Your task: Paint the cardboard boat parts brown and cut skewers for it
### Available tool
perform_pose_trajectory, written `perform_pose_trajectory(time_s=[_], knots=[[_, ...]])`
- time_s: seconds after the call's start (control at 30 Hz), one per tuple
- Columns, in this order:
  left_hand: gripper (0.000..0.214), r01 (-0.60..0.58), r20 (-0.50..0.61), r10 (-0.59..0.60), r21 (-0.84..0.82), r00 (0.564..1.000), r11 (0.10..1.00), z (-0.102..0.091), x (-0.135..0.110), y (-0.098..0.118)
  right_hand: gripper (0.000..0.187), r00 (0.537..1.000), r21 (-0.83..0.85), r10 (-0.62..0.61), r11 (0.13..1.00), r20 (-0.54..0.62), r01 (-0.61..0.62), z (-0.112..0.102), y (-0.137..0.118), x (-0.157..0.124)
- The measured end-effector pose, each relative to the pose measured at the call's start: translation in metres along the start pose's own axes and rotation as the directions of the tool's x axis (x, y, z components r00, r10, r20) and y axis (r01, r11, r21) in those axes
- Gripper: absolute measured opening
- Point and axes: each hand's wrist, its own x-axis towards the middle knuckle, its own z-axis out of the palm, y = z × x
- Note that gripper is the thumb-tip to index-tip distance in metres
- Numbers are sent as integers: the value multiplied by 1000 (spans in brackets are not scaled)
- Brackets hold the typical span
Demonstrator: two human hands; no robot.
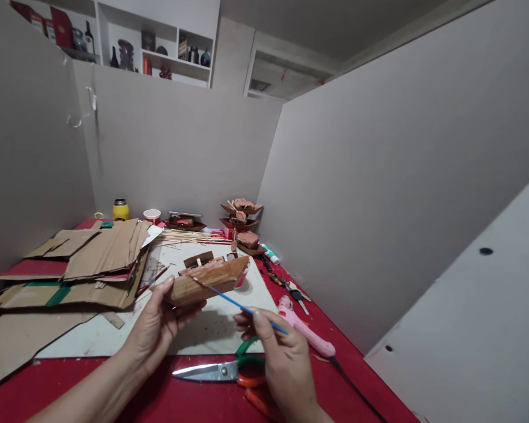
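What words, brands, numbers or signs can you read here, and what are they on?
No readable text anywhere.
White-and-teal tube by the right-hand panel: markings too small and blurred to read.
Dark bottle on the upper shelf: pale label, illegible.
Small red boxes on that shelf: pale patches, too small to make out.
Wooden model boat in the left hand: no lettering visible on the side shown.

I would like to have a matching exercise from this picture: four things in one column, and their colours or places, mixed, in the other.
1. glue gun
2. model boat
3. scissors
4. thin tool

A. held in the left hand
B. blue, held in the right hand
C. pink
D. silver, green and orange

Pairs: 1-C, 2-A, 3-D, 4-B
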Motion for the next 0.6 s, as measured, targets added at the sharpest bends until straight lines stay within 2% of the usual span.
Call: perform_pose_trajectory(time_s=[0.07,0.13,0.23,0.3,0.37,0.43,0.5,0.6], knots=[[30,-4,-7,4,-12,1000,1000,0,1,1,31,998,-5,-23,1000,61,24,4,0,-7],[31,-2,-12,1,-25,1000,1000,-1,2,2,28,997,-23,-39,999,67,41,1,-1,-10],[36,18,-24,-19,-37,1000,999,-2,3,4,24,996,-26,-91,996,-26,90,-12,-1,-8],[39,28,-26,-29,-44,999,999,-1,3,5,19,981,-25,-157,988,-112,155,-23,0,-6],[41,37,-31,-38,-54,999,998,-1,3,5,17,957,-65,-246,969,-151,239,-29,2,-6],[41,43,-40,-46,-60,998,997,0,3,5,20,935,-132,-335,938,-116,320,-30,5,-9],[41,43,-42,-45,-59,998,997,0,3,5,24,905,-195,-425,889,-13,415,-28,9,-13],[38,36,-32,-37,-53,999,998,-1,4,6,32,814,-223,-567,783,125,580,-25,14,-17]])
